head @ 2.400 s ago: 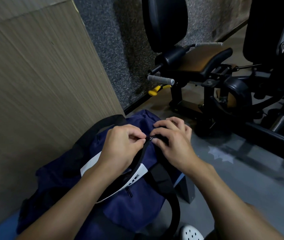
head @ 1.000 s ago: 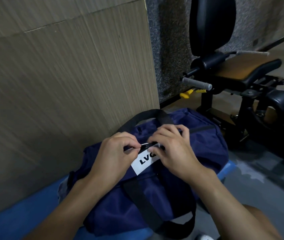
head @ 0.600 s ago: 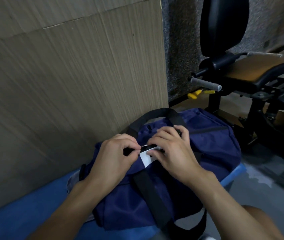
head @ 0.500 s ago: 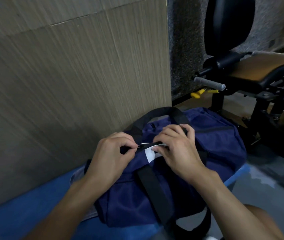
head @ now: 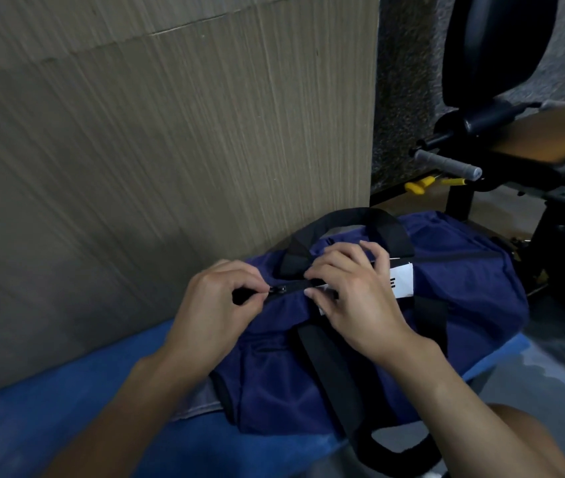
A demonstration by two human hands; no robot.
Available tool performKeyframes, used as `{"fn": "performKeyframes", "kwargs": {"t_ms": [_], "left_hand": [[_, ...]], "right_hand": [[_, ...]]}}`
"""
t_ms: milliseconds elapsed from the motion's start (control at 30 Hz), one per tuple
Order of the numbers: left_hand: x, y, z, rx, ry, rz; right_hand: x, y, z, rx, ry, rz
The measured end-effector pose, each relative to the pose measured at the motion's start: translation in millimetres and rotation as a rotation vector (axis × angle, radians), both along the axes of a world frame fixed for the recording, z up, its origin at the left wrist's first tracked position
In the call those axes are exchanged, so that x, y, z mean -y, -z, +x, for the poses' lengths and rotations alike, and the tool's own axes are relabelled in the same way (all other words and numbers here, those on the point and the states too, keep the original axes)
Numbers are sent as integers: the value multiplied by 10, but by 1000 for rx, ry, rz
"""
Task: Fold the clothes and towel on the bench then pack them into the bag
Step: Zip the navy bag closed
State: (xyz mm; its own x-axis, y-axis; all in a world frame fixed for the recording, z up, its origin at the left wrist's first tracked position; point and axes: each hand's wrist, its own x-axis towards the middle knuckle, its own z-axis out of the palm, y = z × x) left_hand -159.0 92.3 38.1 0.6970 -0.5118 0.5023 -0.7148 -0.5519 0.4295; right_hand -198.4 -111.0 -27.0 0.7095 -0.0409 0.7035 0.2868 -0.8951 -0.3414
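Note:
A navy duffel bag (head: 464, 288) with black straps and a white label lies on the blue bench (head: 67, 419) against the wall. My left hand (head: 219, 315) pinches the zipper pull (head: 279, 289) on top of the bag, near its left end. My right hand (head: 353, 298) lies just to the right, fingers curled over the zipper line and holding the bag's top fabric. No loose clothes or towel are visible; a grey strip of cloth (head: 198, 401) peeks out under the bag's left end.
A ribbed beige wall panel (head: 170, 150) stands right behind the bench. A black gym machine (head: 515, 139) with a grey-grip handle and a tan pad stands at the right. Grey floor (head: 550, 374) lies beyond the bench's right end.
My left hand has drawn the zipper pull leftward along the bag's top, away from my right hand. More of the white label now shows to the right of my right hand.

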Motion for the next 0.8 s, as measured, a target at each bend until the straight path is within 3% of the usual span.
{"fn": "performKeyframes", "kwargs": {"t_ms": [467,800], "left_hand": [[-287,-21,-7,-7,-29,-14],[-545,-18,-12,-60,-72,-55]], "right_hand": [[-396,-19,65,6,-121,-48],[-428,37,108,27,-92,25]]}}
